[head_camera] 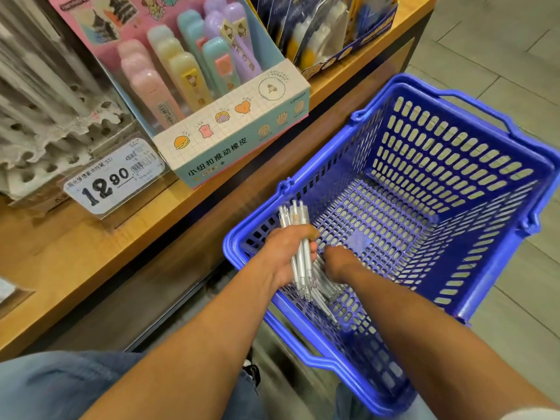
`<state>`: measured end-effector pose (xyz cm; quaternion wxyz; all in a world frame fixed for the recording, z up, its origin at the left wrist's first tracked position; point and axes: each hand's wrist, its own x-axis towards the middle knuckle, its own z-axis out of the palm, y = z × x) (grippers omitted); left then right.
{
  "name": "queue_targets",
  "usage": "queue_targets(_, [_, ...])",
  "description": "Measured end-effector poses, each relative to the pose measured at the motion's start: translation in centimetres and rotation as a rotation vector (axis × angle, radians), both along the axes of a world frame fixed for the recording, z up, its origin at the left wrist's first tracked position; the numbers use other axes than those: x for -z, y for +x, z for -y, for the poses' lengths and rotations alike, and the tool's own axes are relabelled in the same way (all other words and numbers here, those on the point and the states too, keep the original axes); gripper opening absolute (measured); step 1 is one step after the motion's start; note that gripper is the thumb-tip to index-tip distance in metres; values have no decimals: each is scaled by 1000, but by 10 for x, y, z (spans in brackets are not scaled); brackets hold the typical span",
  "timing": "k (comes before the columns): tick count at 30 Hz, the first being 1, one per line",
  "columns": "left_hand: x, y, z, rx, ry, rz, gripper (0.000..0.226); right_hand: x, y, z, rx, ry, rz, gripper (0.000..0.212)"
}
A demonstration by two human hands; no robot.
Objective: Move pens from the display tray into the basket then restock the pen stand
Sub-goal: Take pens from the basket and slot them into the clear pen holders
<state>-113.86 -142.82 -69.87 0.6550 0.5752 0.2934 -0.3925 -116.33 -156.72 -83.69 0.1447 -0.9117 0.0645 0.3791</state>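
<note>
- Far up-left of both hands, a grey perforated pen stand (45,128) sits on the wooden shelf (60,253), behind a 12.90 price tag (113,180).
- Left hand (286,256) is wrapped round a bundle of clear pens (298,234) inside the blue basket (424,225).
- Just right, right hand (338,262) reaches into loose pens (325,286) on the basket floor; its fingers are hidden, so I cannot tell its grip.

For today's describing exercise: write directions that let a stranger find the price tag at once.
Start at the wooden shelf left of the blue basket. Beside the pastel eraser box stands a clear price tag, the only thing showing large black numerals, 12.90.
</note>
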Motion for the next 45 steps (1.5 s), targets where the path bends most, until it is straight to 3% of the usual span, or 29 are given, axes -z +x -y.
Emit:
queue_targets(5, [0, 0, -2, -1, 3, -6, 4, 1, 0, -3, -35, -18, -81, 25])
queue_targets(8, [1, -1, -2, 8, 5, -6, 4, 0, 2, 3, -73, -16, -171, 10])
queue_targets(10, [1, 0, -3, 14, -3, -15, 4, -8, 9, 11, -25, 29, -198, 30])
queue_targets(12, [0, 1, -4, 18, -7, -29, 4, -33, 18, 22, 72, 106, -177, 36])
queue_targets(18, [-18, 0, -4, 47, 17, -49, 7, -139, 11, 45, 470, 518, -45, 15])
queue_targets(21, [-35, -7, -7, 65, 7, -55, 12, -202, -10, 31, 510, 747, 14, 9])
queue_targets(26, [-67, -24, -23, -33, -155, 9, 16, -252, -37, -11, 554, 924, 161, 22])
queue_targets(30, [-87, -44, -42, -88, -330, 66, 39, -258, -47, -40, 565, 992, 227, 18])
queue_targets(36, [-99, -54, -56, -81, -363, 115, 21, -247, -52, -69, 470, 969, 313, 18])
queue_targets(40, [-95, -50, -61, -33, -344, 135, 14, -232, -34, -44, 443, 1133, 85, 18])
queue_targets(42, [-87, -46, -60, -43, -253, 124, 19, -212, -18, -25, 528, 1170, -30, 17])
queue_targets(44, [-79, -41, -59, -57, -195, 112, 15, -175, -2, -11, 643, 1022, -45, 12])
queue_targets(45, [-75, -38, -59, -62, -189, 108, 13, -152, 4, -6, 638, 846, -16, 11])
